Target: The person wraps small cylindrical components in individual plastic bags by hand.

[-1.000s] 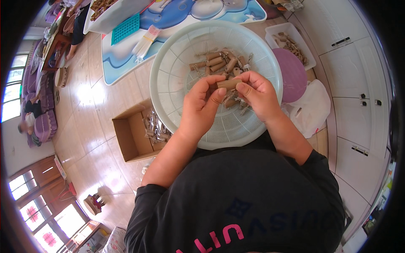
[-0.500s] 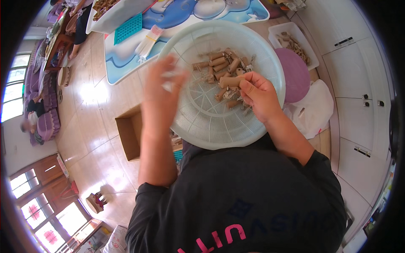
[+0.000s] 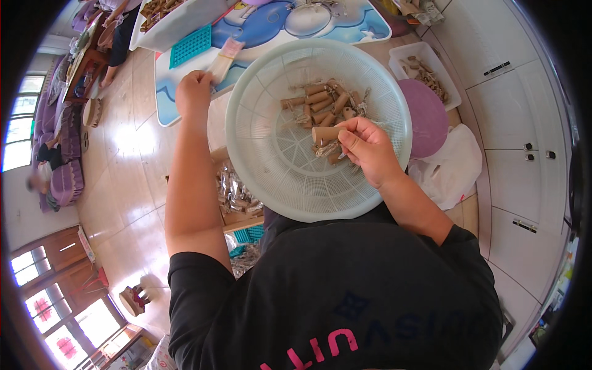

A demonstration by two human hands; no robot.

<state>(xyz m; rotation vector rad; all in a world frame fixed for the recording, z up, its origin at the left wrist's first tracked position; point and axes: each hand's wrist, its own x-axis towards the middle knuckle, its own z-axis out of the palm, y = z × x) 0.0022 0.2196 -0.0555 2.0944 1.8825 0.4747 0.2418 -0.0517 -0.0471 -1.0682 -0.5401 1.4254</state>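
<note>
My right hand [image 3: 370, 151] is closed over a large pale green mesh basket [image 3: 259, 166], with a brown cardboard tube [image 3: 325, 134] pinched between thumb and fingers. Below and beyond it in the basket lies a heap of similar tubes [image 3: 317, 98], with thin clear and stringy bits among them. My left hand [image 3: 195, 94] is stretched out to the far left, at the edge of the patterned table. Its fingers are pinched at the loose end of a banded bundle of clear plastic bags [image 3: 226, 57]; the fingertips are partly hidden.
On the blue cloud-patterned table [image 3: 259, 28] lie a teal grid tray [image 3: 190, 45] and a white bin of tubes [image 3: 185, 21]. Under my left arm sits a box of wrapped tubes [image 3: 234, 191]. To the right are a white tub [image 3: 453, 92], a purple stool [image 3: 425, 120] and a white plastic bag [image 3: 453, 163].
My left hand has swung away from the basket's left rim, out to the bag bundle, and its fingers have closed. My right hand still holds the tube, slightly lower and further left.
</note>
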